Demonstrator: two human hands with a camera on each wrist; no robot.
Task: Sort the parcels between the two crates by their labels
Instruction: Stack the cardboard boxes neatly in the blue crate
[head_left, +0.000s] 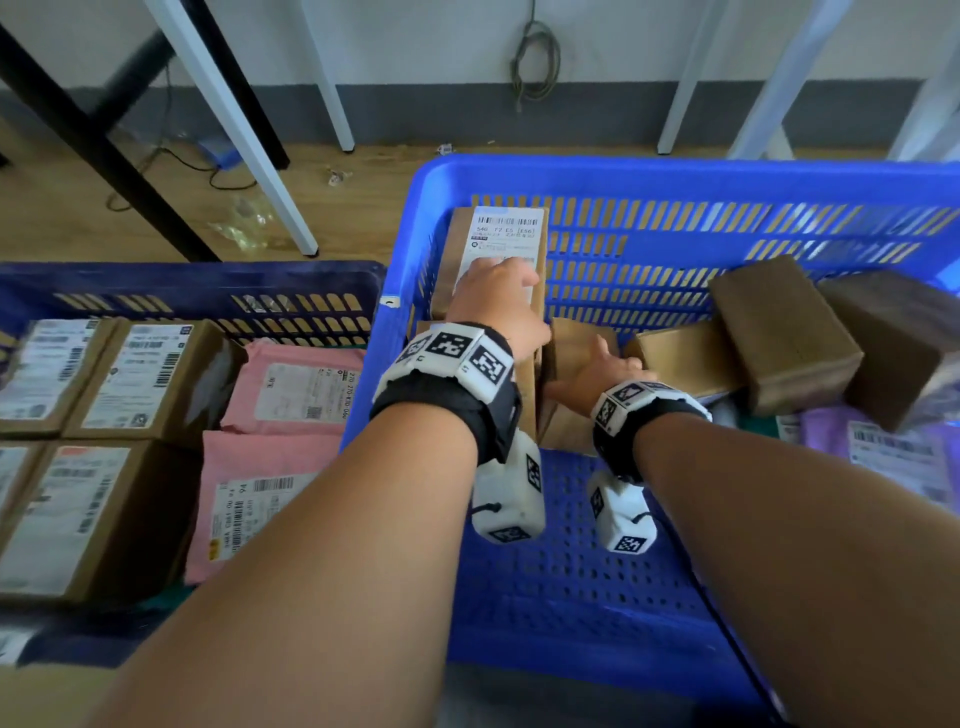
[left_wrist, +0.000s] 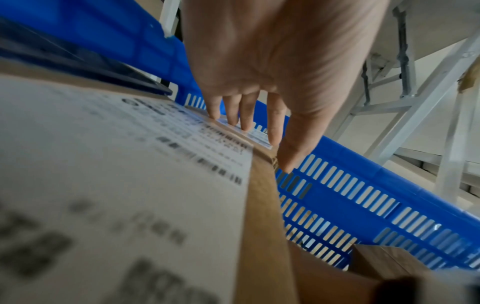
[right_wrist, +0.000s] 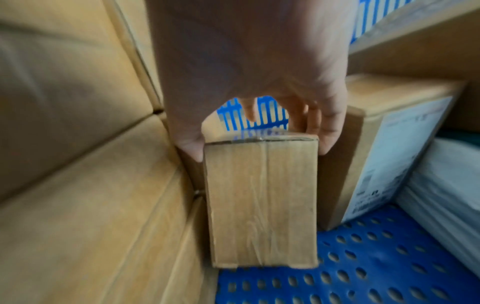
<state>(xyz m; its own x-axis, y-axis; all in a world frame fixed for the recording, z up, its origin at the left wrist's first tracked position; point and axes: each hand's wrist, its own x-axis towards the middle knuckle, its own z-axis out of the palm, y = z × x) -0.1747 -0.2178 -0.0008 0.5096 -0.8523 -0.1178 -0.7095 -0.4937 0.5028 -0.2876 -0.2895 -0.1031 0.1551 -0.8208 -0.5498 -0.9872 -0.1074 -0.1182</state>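
Note:
In the head view both hands reach into the bright blue crate (head_left: 675, 176) on the right. My left hand (head_left: 498, 296) lies on the white label of a tall cardboard box (head_left: 506, 234) leaning in the crate's far left corner. The left wrist view shows its fingers (left_wrist: 245, 115) straight and touching the label of that box (left_wrist: 130, 164). My right hand (head_left: 597, 369) grips a small taped cardboard box (head_left: 576, 338) beside it. In the right wrist view, thumb and fingers of that hand (right_wrist: 259, 148) pinch the top end of the small box (right_wrist: 262, 205), which stands upright on the crate floor.
The dark blue crate (head_left: 208, 280) on the left holds labelled boxes (head_left: 140, 374) and pink mailers (head_left: 301, 395). Further brown boxes (head_left: 779, 332) and a purple mailer (head_left: 883, 447) lie at the right of the bright crate. A labelled box (right_wrist: 376, 144) stands close beside the small one. White table legs (head_left: 228, 124) stand behind.

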